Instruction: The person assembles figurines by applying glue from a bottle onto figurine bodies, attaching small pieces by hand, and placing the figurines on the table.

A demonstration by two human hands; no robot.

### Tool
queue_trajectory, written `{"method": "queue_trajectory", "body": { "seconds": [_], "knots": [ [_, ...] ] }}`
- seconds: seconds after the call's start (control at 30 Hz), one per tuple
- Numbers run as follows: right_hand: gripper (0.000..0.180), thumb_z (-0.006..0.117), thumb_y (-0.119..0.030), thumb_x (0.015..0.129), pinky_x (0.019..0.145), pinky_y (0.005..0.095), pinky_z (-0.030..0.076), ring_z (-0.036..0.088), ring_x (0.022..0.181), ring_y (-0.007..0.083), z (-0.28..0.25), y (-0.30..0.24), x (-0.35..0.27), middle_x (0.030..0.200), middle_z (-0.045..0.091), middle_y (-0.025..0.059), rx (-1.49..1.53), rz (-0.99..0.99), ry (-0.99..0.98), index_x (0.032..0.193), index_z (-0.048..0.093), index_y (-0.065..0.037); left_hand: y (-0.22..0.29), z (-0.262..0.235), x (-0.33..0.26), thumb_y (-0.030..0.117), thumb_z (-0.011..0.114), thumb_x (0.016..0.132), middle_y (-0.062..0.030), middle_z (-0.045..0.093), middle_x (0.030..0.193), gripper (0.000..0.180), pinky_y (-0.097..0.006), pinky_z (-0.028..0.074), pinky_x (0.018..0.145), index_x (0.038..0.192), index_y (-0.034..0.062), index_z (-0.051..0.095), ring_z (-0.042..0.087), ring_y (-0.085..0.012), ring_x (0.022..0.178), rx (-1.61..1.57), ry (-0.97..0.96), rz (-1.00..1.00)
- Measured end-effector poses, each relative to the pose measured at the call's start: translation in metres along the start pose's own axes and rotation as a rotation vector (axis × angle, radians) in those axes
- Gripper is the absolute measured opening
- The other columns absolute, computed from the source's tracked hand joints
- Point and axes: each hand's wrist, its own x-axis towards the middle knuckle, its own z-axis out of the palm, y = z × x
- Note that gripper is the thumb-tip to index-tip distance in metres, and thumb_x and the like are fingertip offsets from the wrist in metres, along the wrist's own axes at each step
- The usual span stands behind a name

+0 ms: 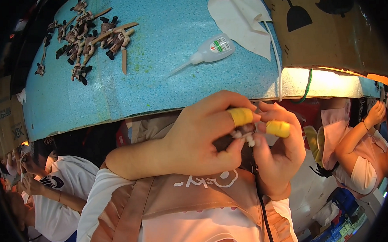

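Observation:
My left hand (199, 138) and my right hand (280, 156) meet close in front of my chest, just below the table's near edge. Together they pinch a tiny brown and white figurine part (245, 134) between the fingertips. A yellow tape band wraps my left index finger (240, 116) and another wraps a right finger (278, 128). Most of the small part is hidden by my fingers. A black cord (262, 204) hangs down below my right hand.
On the blue speckled table (166, 79) lie a pile of several small brown figurine pieces (84, 37), a white glue bottle (208, 51) and a white cloth (241, 19). A cardboard box (328, 24) stands at right. Other people sit at left (54, 192) and right (359, 148).

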Motion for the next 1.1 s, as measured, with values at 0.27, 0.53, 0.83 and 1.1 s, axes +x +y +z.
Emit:
{"method": "queue_trajectory", "body": {
  "seconds": [0.27,0.53,0.83,1.1],
  "knots": [
    [0.064,0.077,-0.014,0.057,0.085,0.0420,0.040,0.045,0.104,0.0344,0.003,0.007,-0.005,0.115,0.044,0.0200,-0.087,-0.042,0.019,0.113,0.050,0.003,0.011,0.010,-0.006,0.005,0.047,0.087,-0.0138,0.053,0.109,0.053,-0.027,0.044,0.080,0.133,0.0019,0.021,0.053,-0.0154,0.095,-1.001,0.032,-0.489],
    [0.065,0.077,-0.014,0.061,0.083,0.0344,0.043,0.047,0.103,0.0258,-0.003,0.008,-0.006,0.114,0.042,0.0173,0.315,0.125,-0.082,0.115,0.048,0.005,0.010,-0.005,-0.005,0.003,0.054,0.082,-0.0163,0.047,0.117,0.068,-0.031,0.038,0.090,0.135,0.0019,0.012,0.047,-0.0200,0.108,-0.780,-0.227,-0.536],
    [0.066,0.078,-0.020,0.062,0.087,0.0362,0.040,0.048,0.103,0.0270,0.006,-0.008,-0.007,0.114,0.043,0.0186,0.547,0.227,-0.018,0.114,0.046,0.005,0.018,-0.014,0.001,-0.003,0.067,0.072,-0.0156,0.047,0.119,0.068,-0.032,0.039,0.089,0.127,-0.0006,0.028,0.048,-0.0210,0.109,-0.858,-0.221,-0.619],
    [0.071,0.077,-0.031,0.061,0.088,0.0421,0.038,0.047,0.102,0.0319,-0.007,0.011,-0.008,0.110,0.046,0.0201,0.277,0.003,-0.148,0.113,0.046,0.006,0.013,-0.008,-0.006,-0.005,0.069,0.068,-0.0165,0.043,0.123,0.071,-0.034,0.040,0.091,0.126,-0.0008,0.029,0.047,-0.0225,0.111,-0.797,-0.233,-0.522]
  ]
}}
